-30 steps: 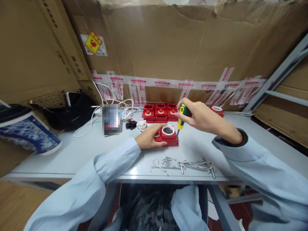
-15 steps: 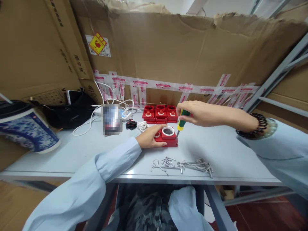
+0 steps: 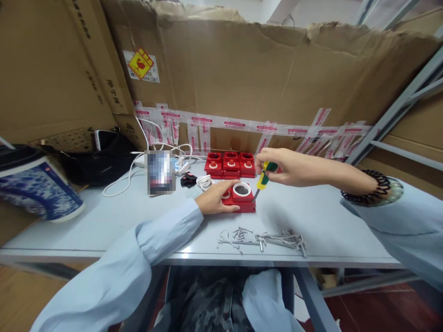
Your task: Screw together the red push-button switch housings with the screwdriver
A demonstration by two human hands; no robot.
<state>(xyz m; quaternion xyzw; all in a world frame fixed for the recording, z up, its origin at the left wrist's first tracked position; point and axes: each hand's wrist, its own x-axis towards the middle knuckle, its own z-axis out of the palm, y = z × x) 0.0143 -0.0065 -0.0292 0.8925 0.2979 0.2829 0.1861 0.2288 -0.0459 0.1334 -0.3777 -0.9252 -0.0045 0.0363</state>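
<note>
A red box-shaped device (image 3: 242, 203) with a white ring on top lies on the table, gripped at its left end by my left hand (image 3: 215, 197). The fingers go over its far side and the thumb presses the near side. My right hand (image 3: 277, 165) is wrapped round a green and yellow screwdriver (image 3: 262, 180), tilted with its handle up to the right. Its tip meets the right end of the device, near a corner; whether a screw sits there is too small to tell. Several loose screws (image 3: 243, 234) lie in front of the device.
Metal rods and fittings (image 3: 282, 240) lie by the table's front edge. Behind stand several similar red devices (image 3: 231, 165). To the left are a coiled white cable (image 3: 205, 182), a blurred-out object (image 3: 161, 173), a black bag (image 3: 93, 159) and a large blue-white cup (image 3: 41, 189). Cardboard (image 3: 242, 69) walls the back.
The screwdriver handle now leans further right, and my right hand has shifted slightly right with it. The tip stays at the device's right end. My left hand keeps its hold.
</note>
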